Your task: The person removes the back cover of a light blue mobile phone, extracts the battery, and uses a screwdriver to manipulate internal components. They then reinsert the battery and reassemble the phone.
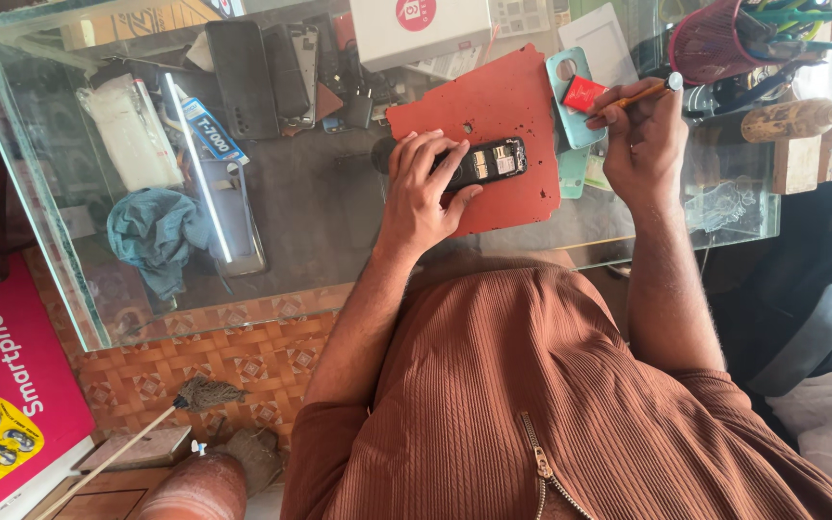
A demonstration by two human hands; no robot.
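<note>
Head view: tool-filled maroon basket (715, 48)

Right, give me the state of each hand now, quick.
Left hand: closed around the black phone, pressing it on the red mat.
Right hand: closed, holding a thin orange-handled tool.

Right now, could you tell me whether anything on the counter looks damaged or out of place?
Yes: the red mat under the phone is pitted with small holes and dark marks. The phone, held by the left hand, lies open with its back cover off.
</note>
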